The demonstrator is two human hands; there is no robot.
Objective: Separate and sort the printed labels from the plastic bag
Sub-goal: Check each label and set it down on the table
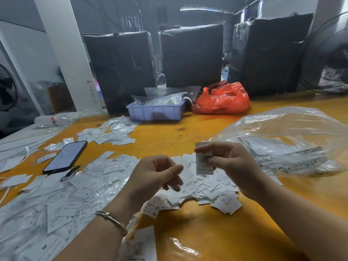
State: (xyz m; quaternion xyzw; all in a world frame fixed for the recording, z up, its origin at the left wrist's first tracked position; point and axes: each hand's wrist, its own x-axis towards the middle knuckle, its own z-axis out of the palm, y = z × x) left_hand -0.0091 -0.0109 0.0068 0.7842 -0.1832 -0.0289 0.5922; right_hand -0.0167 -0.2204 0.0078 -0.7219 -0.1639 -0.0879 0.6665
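Up front, 2 hands, right hand (pixel 228 162) pinching 1 label (pixel 204 166) (printed)

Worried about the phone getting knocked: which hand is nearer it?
Left. The left hand is just right of the phone; the right hand is farther right, holding a label.

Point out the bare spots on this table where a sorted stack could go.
Bare wood lies between the label pile and the lavender tray, and along the near edge by the right forearm. The left side, around the phone, is crowded with labels; the clear plastic bag fills the right.
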